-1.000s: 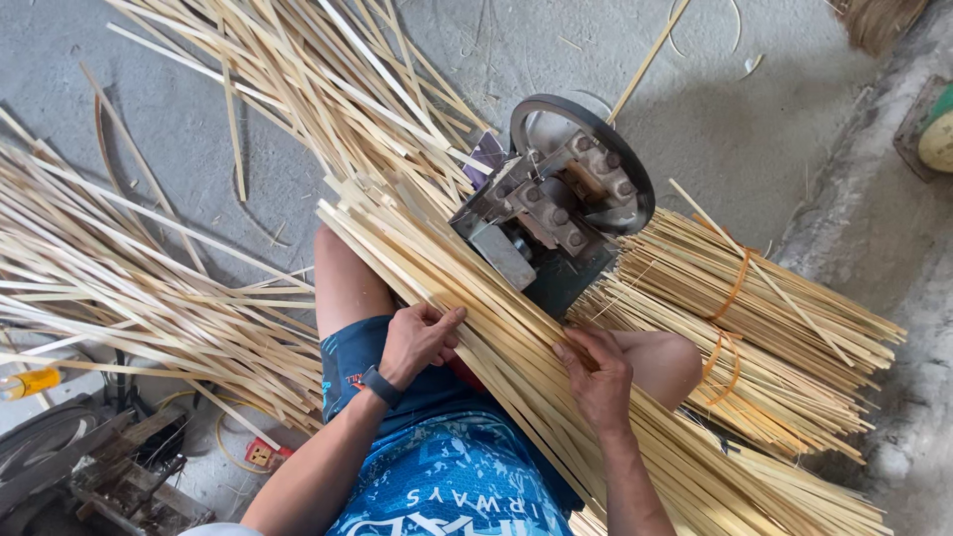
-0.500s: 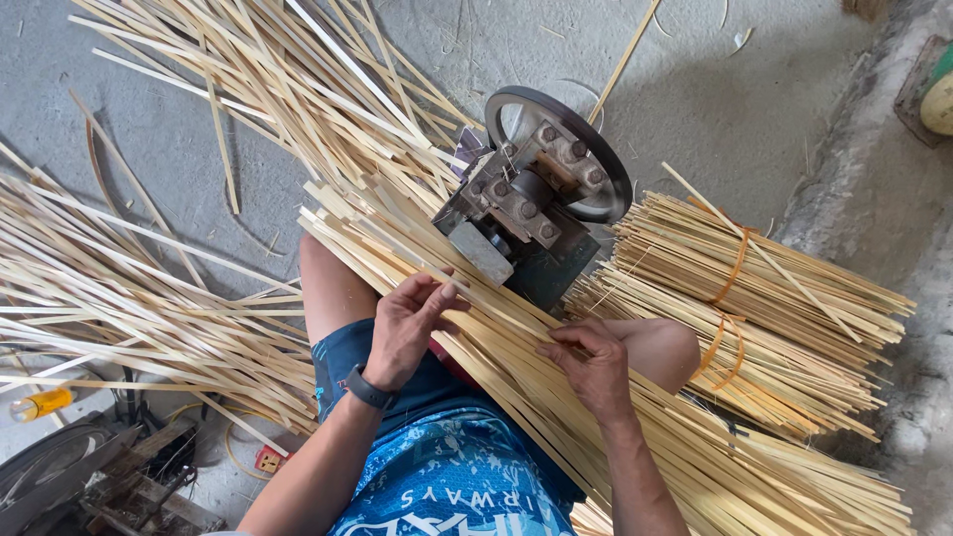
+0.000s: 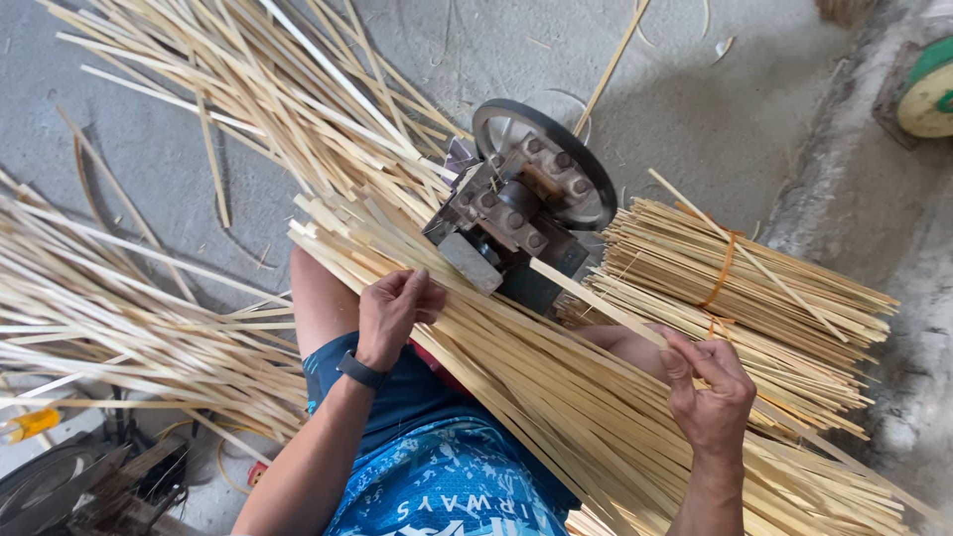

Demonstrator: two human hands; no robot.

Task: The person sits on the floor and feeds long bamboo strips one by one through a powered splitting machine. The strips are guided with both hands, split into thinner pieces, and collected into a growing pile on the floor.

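Note:
A thick bundle of pale bamboo strips lies slanted across my lap. My left hand, with a dark band on the wrist, rests fingers-down on the upper part of that bundle. My right hand is pinched on a single bamboo strip whose far end reaches into a small metal machine with a round wheel, standing just beyond my knees. More split strips fan out of the machine's far side over the concrete floor.
A tied bundle of thinner sticks lies to the right of the machine. A loose heap of strips covers the floor at left. Dark metal clutter sits bottom left, and a green and cream round object top right.
My right hand has lifted off the lap bundle, moved right and taken one strip whose far end is at the machine. My left hand has shifted slightly up the bundle.

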